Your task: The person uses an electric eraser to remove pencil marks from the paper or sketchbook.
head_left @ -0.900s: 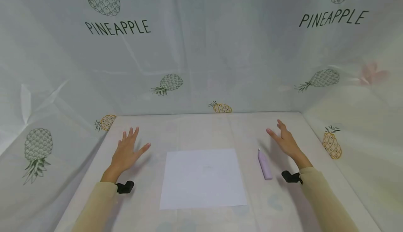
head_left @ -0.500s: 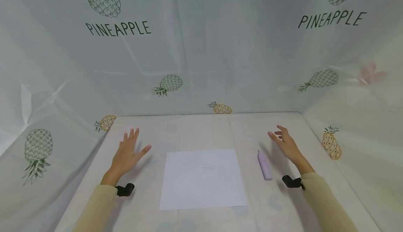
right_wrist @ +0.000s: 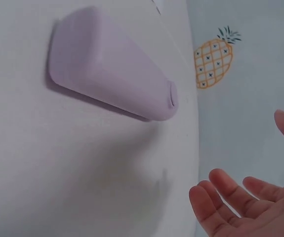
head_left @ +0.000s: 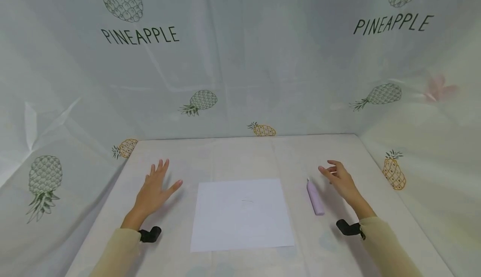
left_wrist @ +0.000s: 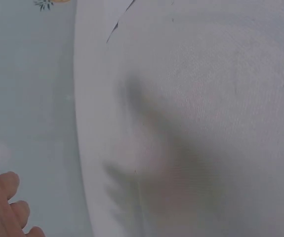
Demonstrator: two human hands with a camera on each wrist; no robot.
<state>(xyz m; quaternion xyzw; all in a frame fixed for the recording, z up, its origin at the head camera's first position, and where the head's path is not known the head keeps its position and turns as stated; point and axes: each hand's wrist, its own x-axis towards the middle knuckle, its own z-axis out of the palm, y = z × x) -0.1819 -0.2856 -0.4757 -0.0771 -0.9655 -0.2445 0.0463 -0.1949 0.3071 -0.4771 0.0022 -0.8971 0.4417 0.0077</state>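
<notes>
A white sheet of paper (head_left: 242,222) with a few faint grey lines lies on the table in the head view. To its right lies a lilac tapered device (head_left: 315,197), long and rounded, with a small pale tip at its far end. In the right wrist view this device (right_wrist: 107,66) shows a broad blunt near end. My right hand (head_left: 343,185) hovers to the right of it, fingers loosely bent, holding nothing. Left of the paper my left hand (head_left: 152,193) hangs over the table with fingers spread, touching nothing. Only some left fingertips (left_wrist: 7,183) show in the left wrist view.
The white table (head_left: 240,160) has a pale cover. Behind it and at both sides hangs a white curtain (head_left: 240,60) printed with pineapples. A black wrist camera (head_left: 150,234) sits on the left wrist, another black camera (head_left: 347,227) on the right.
My right hand has lowered toward the near side, and its fingers have bent more. The left hand has shifted slightly nearer. The paper and the lilac device lie where they were.
</notes>
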